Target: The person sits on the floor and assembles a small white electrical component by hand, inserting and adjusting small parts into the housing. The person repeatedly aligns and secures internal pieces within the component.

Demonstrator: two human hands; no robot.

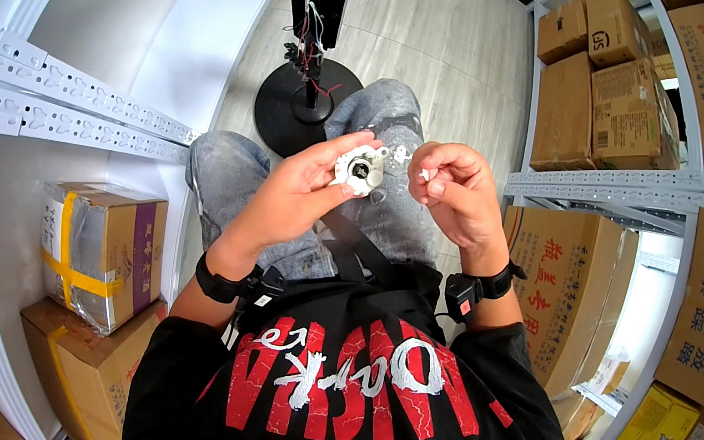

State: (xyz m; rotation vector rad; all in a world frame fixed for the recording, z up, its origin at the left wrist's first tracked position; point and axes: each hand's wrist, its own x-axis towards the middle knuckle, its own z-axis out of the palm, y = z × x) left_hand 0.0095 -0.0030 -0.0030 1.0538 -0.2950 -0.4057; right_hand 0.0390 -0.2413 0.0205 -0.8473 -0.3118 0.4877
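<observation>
Over my lap, my left hand [296, 197] grips a white round plastic housing [364, 187] by its rim, thumb on the near side and fingers on the far side. The middle of the housing shows a dark round opening with a metallic look. A short distance to the right, my right hand [463, 199] pinches a small white plastic piece [426, 175] between thumb and fingertips. The two hands are apart. Small pale bits [399, 156] show by the housing above my jeans; I cannot tell exactly what they are.
Ahead stands a black pole on a round black base [269, 105], with loose wires [313, 48] hanging from it. White metal shelving [68, 97] flanks me on both sides. Cardboard boxes [560, 271] fill the right shelves, and a taped carton [103, 250] sits at lower left.
</observation>
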